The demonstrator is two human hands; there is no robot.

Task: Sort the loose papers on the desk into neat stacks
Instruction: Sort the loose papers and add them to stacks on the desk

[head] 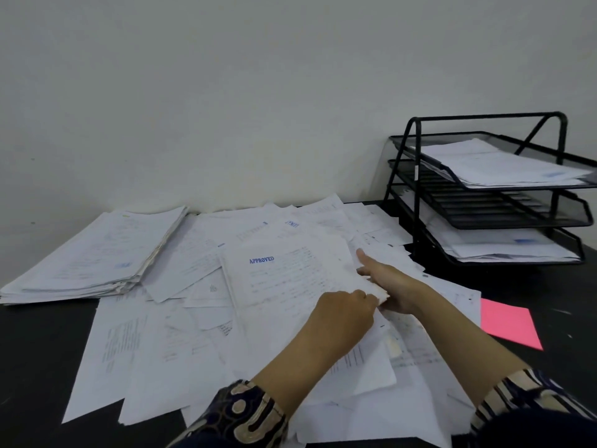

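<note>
Both hands are on the "APPROVED" sheet (284, 279), which lies on top of the loose pile (181, 344) mid-desk. The left hand (342, 315) pinches its near-right edge; the right hand (391, 282) grips the same edge, index finger pointing out. That edge looks crumpled, so a hard tug might tear it or drag neighbouring sheets along. The neat stack (93, 257) sits far left.

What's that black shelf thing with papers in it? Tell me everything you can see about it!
The black tray rack looks like wire mesh on a metal frame, with three trays stacked like steps. It stands upright on the dark desk, far right, by the wall. Top and bottom trays hold white papers; the middle looks empty. Neither hand touches it.
</note>
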